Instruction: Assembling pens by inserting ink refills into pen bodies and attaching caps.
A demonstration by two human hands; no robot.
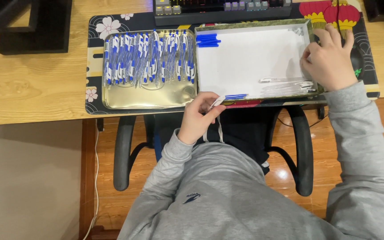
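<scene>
I'm pinching a blue-and-white pen part in my left hand at the near edge of the white box. My right hand is resting loosely curled on its right rim, holding nothing. The box's middle is lying bare; the gold tray of pens is butting its left wall.

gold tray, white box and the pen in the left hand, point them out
gold tray [150,98], head view, bare bottom near its front edge
white box [245,62], head view, bare floor
pen [232,96], head view, blue barrel beyond the left hand [198,116]

Left hand holds, seemingly, a pen
</scene>
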